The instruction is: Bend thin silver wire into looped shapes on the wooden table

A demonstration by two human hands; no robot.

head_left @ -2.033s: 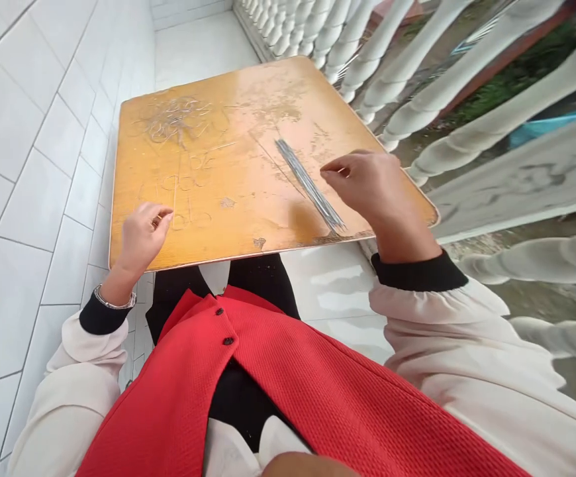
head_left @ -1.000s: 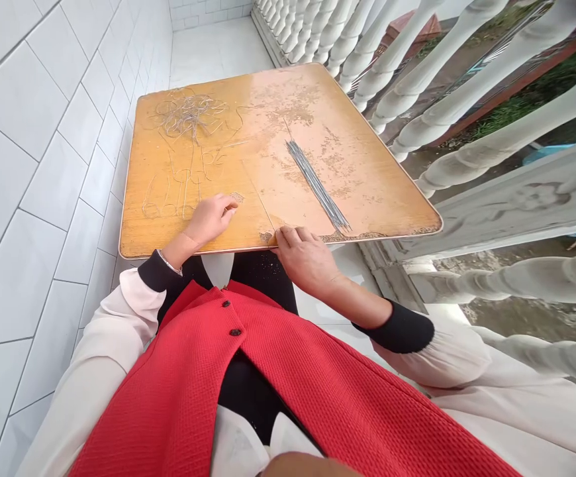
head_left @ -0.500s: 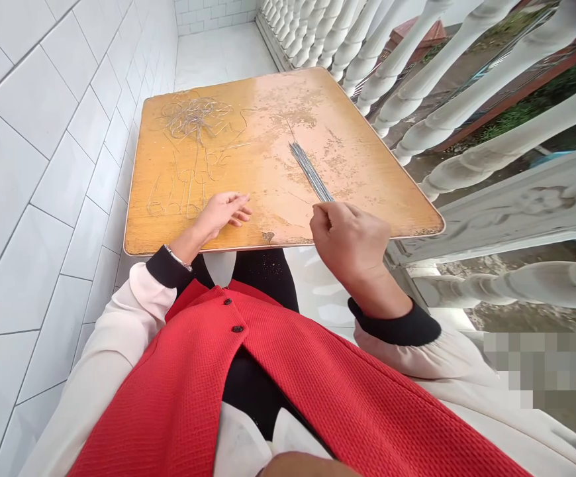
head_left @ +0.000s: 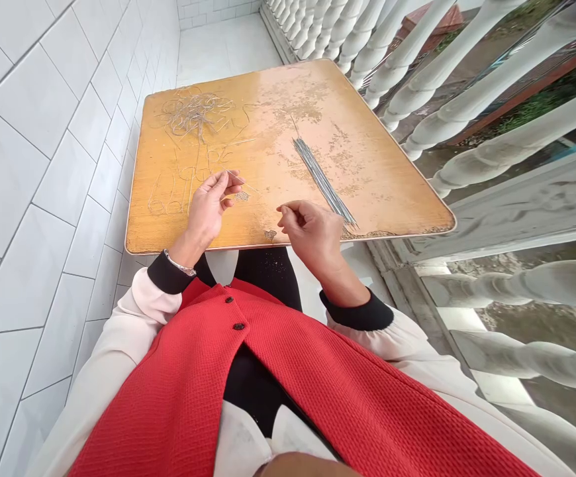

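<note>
A thin straight metal wire (head_left: 249, 187) runs between my two hands above the table. My left hand (head_left: 209, 205) pinches one end between thumb and forefinger. My right hand (head_left: 312, 232) is closed around the other end, and its fingertips hide that part. Right of centre lies a bundle of straight grey wires (head_left: 320, 177), its near end just beyond my right hand. Several bent, hooked wire pieces (head_left: 189, 175) lie past my left hand. Behind them is a tangled heap of curved wires (head_left: 196, 112).
The wooden table (head_left: 392, 192) has a worn, peeling top with rounded corners. A white tiled wall (head_left: 44, 165) stands close on the left. White balusters (head_left: 432, 119) line the right side. My lap in a red garment (head_left: 288, 338) is against the near edge.
My right hand has moved left, away from the bundle's near end. My left hand has risen slightly and closed on the wire, which now stretches between both hands.
</note>
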